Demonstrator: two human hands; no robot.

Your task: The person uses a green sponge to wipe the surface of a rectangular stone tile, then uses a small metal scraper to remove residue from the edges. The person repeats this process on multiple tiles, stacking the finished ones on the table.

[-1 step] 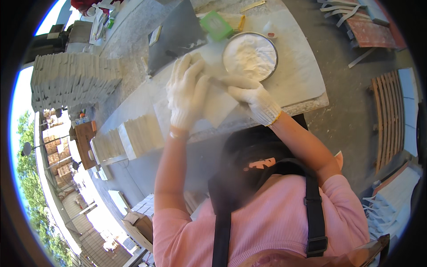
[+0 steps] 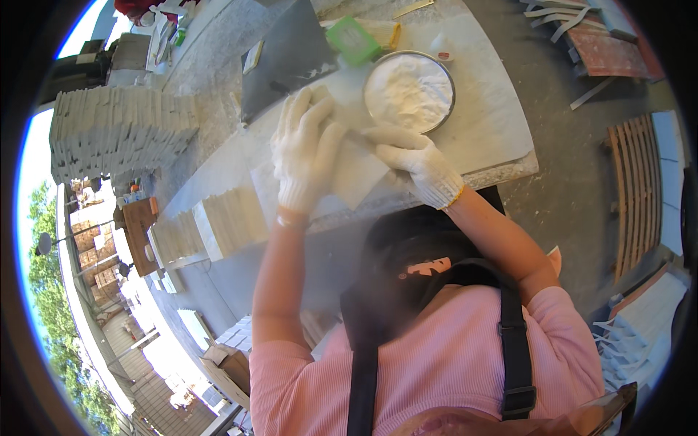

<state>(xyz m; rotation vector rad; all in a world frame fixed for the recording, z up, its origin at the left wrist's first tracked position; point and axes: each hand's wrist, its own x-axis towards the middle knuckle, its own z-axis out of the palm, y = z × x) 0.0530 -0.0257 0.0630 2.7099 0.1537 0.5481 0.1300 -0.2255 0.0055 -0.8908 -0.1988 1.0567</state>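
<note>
Both my hands wear white knit gloves over a pale flat tile-like square [image 2: 360, 174] near the table's front edge. My left hand [image 2: 309, 152] rests on its left side, fingers stretched out and pointing away from me. From the right, my right hand [image 2: 422, 167] reaches in with thumb and fingers closed together. A blurred greyish edge shows between the two hands; what the right fingers hold is too hazy to name. Just beyond the right hand sits a round metal-rimmed bowl [image 2: 408, 93] of white powder or paste.
A dark grey slab [image 2: 287, 62], a green box-like block [image 2: 352, 41] and a small white bottle [image 2: 440, 45] lie farther back. Stacked thin pale slabs [image 2: 120, 131] stand at left, with a shorter row [image 2: 229, 221] nearer. A slatted wooden pallet [image 2: 632, 196] stands at right.
My right hand has shifted very slightly to the right. The left hand and the things on the table look the same.
</note>
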